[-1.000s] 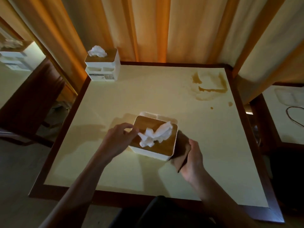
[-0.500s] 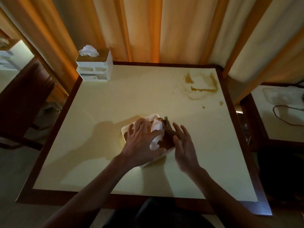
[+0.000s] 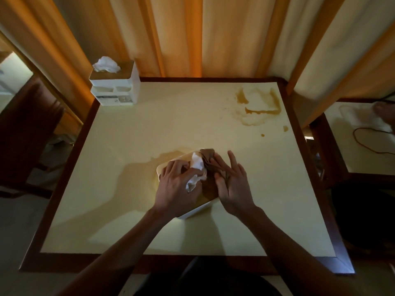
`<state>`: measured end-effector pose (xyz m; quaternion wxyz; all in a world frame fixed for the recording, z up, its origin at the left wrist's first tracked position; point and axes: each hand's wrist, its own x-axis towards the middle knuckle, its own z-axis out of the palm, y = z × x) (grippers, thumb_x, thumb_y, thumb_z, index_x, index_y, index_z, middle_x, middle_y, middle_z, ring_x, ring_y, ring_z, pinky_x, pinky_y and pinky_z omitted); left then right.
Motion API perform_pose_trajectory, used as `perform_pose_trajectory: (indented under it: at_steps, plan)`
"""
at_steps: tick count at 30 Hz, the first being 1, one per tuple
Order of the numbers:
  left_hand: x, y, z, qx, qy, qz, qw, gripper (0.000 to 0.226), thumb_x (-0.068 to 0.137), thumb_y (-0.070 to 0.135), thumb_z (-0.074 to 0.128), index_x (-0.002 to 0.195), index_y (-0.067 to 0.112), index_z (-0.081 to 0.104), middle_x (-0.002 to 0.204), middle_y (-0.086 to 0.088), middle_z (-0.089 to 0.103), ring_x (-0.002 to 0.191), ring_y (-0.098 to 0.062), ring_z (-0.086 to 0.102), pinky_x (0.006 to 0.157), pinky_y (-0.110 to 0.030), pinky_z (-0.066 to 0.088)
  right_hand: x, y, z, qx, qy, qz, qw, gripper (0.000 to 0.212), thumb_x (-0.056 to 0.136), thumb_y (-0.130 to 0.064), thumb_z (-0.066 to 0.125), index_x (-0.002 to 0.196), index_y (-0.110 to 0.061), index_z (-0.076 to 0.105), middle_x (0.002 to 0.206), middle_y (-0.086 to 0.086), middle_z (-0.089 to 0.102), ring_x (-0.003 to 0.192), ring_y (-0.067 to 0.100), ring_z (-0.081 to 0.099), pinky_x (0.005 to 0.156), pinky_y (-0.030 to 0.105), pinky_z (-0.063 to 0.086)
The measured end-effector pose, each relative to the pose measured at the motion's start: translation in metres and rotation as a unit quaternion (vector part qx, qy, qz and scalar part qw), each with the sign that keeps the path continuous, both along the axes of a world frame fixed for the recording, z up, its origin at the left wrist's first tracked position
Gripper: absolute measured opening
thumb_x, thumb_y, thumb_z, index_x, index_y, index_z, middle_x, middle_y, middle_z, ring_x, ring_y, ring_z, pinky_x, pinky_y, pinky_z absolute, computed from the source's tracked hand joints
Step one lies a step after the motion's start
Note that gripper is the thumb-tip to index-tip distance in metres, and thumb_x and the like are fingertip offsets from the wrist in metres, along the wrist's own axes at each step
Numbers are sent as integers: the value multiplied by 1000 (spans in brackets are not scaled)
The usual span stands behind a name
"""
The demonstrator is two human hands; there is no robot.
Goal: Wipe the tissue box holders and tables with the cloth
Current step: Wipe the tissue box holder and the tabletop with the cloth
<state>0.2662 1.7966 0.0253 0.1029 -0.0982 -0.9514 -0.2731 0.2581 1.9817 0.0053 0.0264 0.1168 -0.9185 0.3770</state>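
Note:
A white tissue box holder with a wooden lid stands in the middle of the cream table. My left hand lies on its lid and holds the white tissue aside. A brown cloth lies on the lid's right part, and my right hand presses it down with straight fingers. A second white holder with a tissue sticking out stands at the table's far left corner.
A brown spill stain marks the table's far right corner. Orange and cream curtains hang behind. Another table with a dark cord stands at the right. A dark chair is on the left.
My right hand has brought the cloth from the holder's right side up onto the lid. My left hand has moved over the lid and taken the tissue.

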Motion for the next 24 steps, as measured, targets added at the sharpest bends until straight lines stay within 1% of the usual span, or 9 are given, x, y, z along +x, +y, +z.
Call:
perform_pose_trajectory:
  at_steps: [9,11,13,15,18,19,21,22,24]
  plan:
    - [-2,-4,-5,26,17,-5,1000,16,77,28,73,92,26,76,100,0,58,98,-23,54,81,-35,41,67,29,-23,-11,81,28,996,51,105,-39,30,144,-15,52,157,-2,41,153,27,20,111,63,29]
    - [-2,-4,-6,24,25,-9,999,18,77,29,71,95,25,76,100,-1,58,98,-23,53,81,-35,41,55,21,-17,-29,60,17,998,48,100,-32,35,142,-18,55,156,-8,42,153,23,20,114,59,28]
    - [-1,-3,-7,22,29,-8,999,22,78,32,64,95,23,76,101,-2,58,97,-24,53,80,-36,43,34,9,-4,-57,39,8,998,50,96,-29,36,140,-20,57,155,-27,33,152,18,20,116,52,26]
    - [-1,-1,-6,22,31,-5,999,25,77,31,60,93,21,76,100,-2,59,96,-24,53,79,-37,43,10,0,2,-63,61,17,996,48,96,-28,36,135,-16,62,151,-34,30,149,24,29,113,47,30]
    - [-1,-1,-6,26,30,-1,999,24,77,31,60,92,22,76,100,-2,59,96,-24,53,79,-34,40,-20,-14,2,-107,-25,-36,993,45,98,-30,34,115,-15,74,136,2,64,132,28,52,106,40,42]
    - [-2,-1,-6,29,25,1,999,24,78,33,61,92,22,77,100,-1,59,97,-23,53,80,-32,38,-30,-18,7,-206,-117,-117,964,45,97,-35,37,108,-14,75,125,10,70,122,27,60,102,38,46]
    - [-2,-1,-6,31,14,5,999,25,80,38,63,94,24,77,101,0,59,99,-22,54,82,-30,34,-45,-15,22,-453,-281,-224,815,50,91,-42,40,102,-7,74,112,14,73,109,28,67,96,36,51]
    - [-2,-1,-6,32,10,6,999,27,81,41,63,96,24,76,102,0,59,100,-21,54,83,-29,33,-45,-7,30,-525,-328,-244,746,50,91,-38,37,102,-7,74,109,13,74,104,28,69,93,34,52]
    - [-1,-1,-4,41,9,2,999,32,82,45,62,103,24,74,103,0,59,101,-19,53,85,-30,34,-35,12,47,-598,-351,-258,673,44,94,-27,38,99,-8,77,105,13,75,95,27,72,90,33,53]
